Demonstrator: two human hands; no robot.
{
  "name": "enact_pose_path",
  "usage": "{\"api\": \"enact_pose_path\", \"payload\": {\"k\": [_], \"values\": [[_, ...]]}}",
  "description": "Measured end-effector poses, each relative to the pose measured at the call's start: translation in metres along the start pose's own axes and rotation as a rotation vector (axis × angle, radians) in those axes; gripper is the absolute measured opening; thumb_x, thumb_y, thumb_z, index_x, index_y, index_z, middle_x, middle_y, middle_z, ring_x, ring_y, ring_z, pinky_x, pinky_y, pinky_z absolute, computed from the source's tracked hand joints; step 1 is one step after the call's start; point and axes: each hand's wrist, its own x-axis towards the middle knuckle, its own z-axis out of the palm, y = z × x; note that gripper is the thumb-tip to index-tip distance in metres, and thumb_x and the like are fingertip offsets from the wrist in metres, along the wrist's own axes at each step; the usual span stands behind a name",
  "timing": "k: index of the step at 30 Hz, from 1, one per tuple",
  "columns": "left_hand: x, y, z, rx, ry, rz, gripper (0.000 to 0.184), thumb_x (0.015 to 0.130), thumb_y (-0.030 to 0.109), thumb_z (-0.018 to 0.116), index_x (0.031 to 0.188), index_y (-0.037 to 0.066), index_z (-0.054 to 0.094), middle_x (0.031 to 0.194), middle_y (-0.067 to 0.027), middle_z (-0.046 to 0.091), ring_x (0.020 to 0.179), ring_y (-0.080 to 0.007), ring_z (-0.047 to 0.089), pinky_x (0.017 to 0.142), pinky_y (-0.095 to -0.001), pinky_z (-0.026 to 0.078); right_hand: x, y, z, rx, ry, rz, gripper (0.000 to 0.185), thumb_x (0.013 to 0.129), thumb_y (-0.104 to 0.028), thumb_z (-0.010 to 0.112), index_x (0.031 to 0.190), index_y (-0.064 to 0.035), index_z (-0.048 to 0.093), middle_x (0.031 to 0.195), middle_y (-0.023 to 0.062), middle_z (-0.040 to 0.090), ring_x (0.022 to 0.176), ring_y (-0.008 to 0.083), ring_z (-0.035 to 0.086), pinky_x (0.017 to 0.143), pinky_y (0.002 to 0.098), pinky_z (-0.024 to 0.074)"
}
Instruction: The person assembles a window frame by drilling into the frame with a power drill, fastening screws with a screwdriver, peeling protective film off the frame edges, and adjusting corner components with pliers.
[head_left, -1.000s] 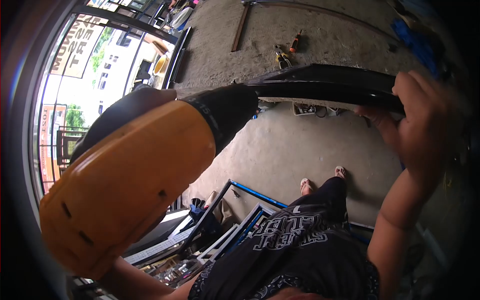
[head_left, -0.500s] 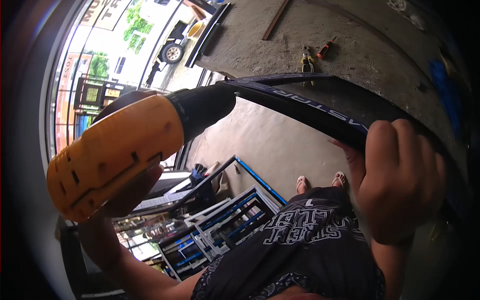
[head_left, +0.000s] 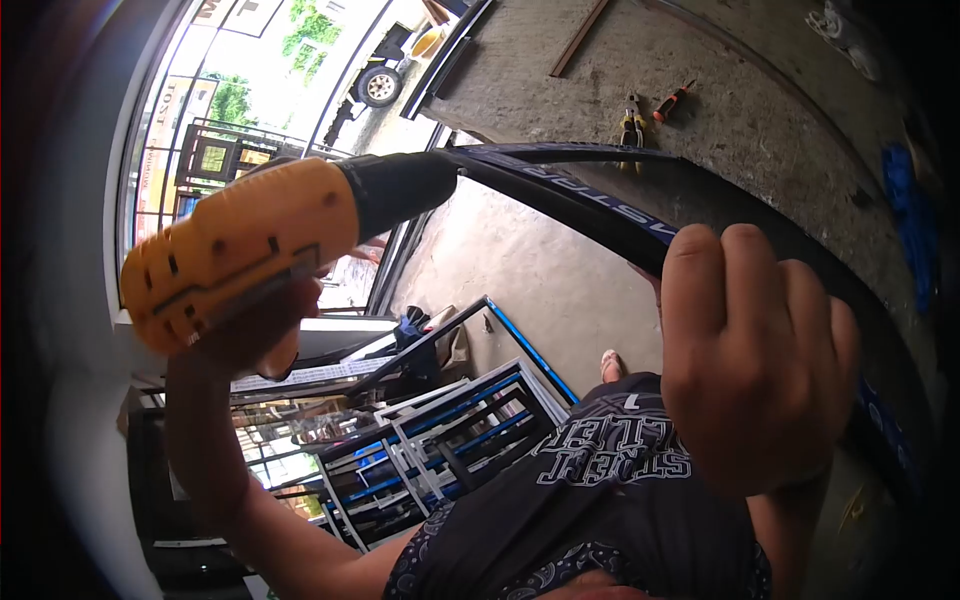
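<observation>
My left hand [head_left: 265,335] is wrapped round the handle of a yellow power drill [head_left: 250,225]. The drill's black front end [head_left: 405,187] meets the near corner of a black frame [head_left: 585,220]; whether a bit enters it is hidden. Purplish film with white lettering runs along the frame's bars. Closed over one bar is my right hand [head_left: 755,350], its knuckles toward me and its thumb mostly hidden behind. The frame is held up off the floor, tilted down toward the right.
Pliers [head_left: 632,130] and an orange-handled screwdriver [head_left: 674,102] lie on the concrete floor. Several stacked frames [head_left: 450,430] stand at lower left, beside a blue-edged bar [head_left: 530,350]. A barred glass front [head_left: 165,150] is at upper left. Blue material [head_left: 908,230] lies at far right.
The view has shifted, and the drill now sits higher and more level. My right hand appears further left and larger. The drill's front end stays at the frame's corner.
</observation>
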Motion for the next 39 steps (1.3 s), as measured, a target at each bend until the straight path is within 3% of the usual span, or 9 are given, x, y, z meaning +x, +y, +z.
{"api": "enact_pose_path", "payload": {"k": [11,20,23,26,28,31,33,37,39], "values": [[0.055,-0.041,-0.007,-0.477,-0.219,0.244,0.054,0.081,0.022,0.071,0.125,-0.003,0.051,0.080,-0.0148,0.065,0.054,-0.0200,0.062,0.047,-0.0308,0.051,0.000,-0.005,-0.006,0.031,-0.062,0.005,0.012,0.090,-0.024,0.057,0.092,-0.0122,0.061,0.084,-0.0017,0.057,0.066,0.0130,0.054,0.060,0.0299,0.0421],[0.055,-0.039,-0.012,-0.473,-0.195,0.142,0.050,0.080,0.020,0.072,0.120,-0.003,0.053,0.076,-0.0139,0.065,0.052,-0.0194,0.061,0.046,-0.0309,0.051,-0.001,-0.014,-0.010,0.061,-0.094,0.063,0.021,0.093,-0.032,0.056,0.095,-0.0112,0.061,0.087,0.0010,0.058,0.071,0.0171,0.057,0.062,0.0327,0.0433],[0.040,-0.023,-0.007,-0.293,-0.091,0.185,0.046,0.081,0.018,0.073,0.117,-0.003,0.054,0.075,-0.0133,0.065,0.054,-0.0198,0.061,0.048,-0.0310,0.051,-0.001,-0.013,-0.008,0.059,-0.091,0.074,0.019,0.092,-0.030,0.058,0.095,-0.0117,0.060,0.087,0.0007,0.057,0.070,0.0168,0.056,0.062,0.0327,0.0433],[0.017,0.013,-0.006,0.024,-0.108,0.140,0.046,0.083,0.022,0.074,0.122,0.004,0.055,0.090,-0.0090,0.069,0.072,-0.0189,0.067,0.070,-0.0360,0.057,0.001,-0.011,-0.010,0.065,-0.102,0.067,0.016,0.091,-0.028,0.058,0.095,-0.0123,0.060,0.087,0.0001,0.057,0.070,0.0159,0.056,0.062,0.0324,0.0435],[-0.001,0.003,-0.012,0.412,0.018,0.246,0.045,0.085,0.024,0.073,0.125,0.012,0.056,0.103,-0.0027,0.069,0.088,-0.0147,0.067,0.089,-0.0382,0.052,0.001,-0.009,-0.012,0.060,-0.115,0.052,0.014,0.091,-0.025,0.059,0.095,-0.0124,0.060,0.088,-0.0002,0.058,0.069,0.0153,0.056,0.062,0.0319,0.0435],[-0.007,0.038,0.006,0.750,0.006,0.044,0.048,0.085,0.026,0.075,0.128,0.022,0.056,0.118,0.0058,0.066,0.106,-0.0079,0.062,0.109,-0.0393,0.039,0.002,-0.007,-0.015,0.063,-0.123,0.039,0.011,0.090,-0.022,0.058,0.095,-0.0122,0.060,0.087,-0.0005,0.058,0.069,0.0148,0.056,0.062,0.0313,0.0436],[-0.005,0.055,0.014,0.763,-0.033,0.047,0.050,0.084,0.026,0.077,0.129,0.024,0.056,0.119,0.0074,0.066,0.108,-0.0062,0.062,0.110,-0.0379,0.039,0.000,-0.006,-0.012,0.072,-0.097,0.036,0.010,0.089,-0.021,0.058,0.094,-0.0121,0.059,0.087,-0.0005,0.057,0.069,0.0146,0.056,0.062,0.0311,0.0436],[0.003,0.026,0.006,0.465,-0.016,0.390,0.051,0.082,0.018,0.078,0.128,0.018,0.056,0.108,0.0017,0.070,0.095,-0.0093,0.067,0.094,-0.0327,0.053,0.003,-0.002,-0.013,0.080,-0.099,0.029,0.009,0.089,-0.020,0.058,0.093,-0.0122,0.059,0.085,-0.0005,0.056,0.069,0.0144,0.056,0.062,0.0309,0.0437],[0.006,0.003,0.012,0.207,0.033,0.331,0.052,0.081,0.013,0.079,0.127,0.013,0.056,0.106,-0.0016,0.070,0.094,-0.0116,0.068,0.090,-0.0310,0.054,0.005,0.000,-0.014,0.077,-0.102,0.026,0.009,0.089,-0.021,0.058,0.093,-0.0123,0.059,0.084,-0.0005,0.056,0.068,0.0142,0.055,0.061,0.0307,0.0434]]}}
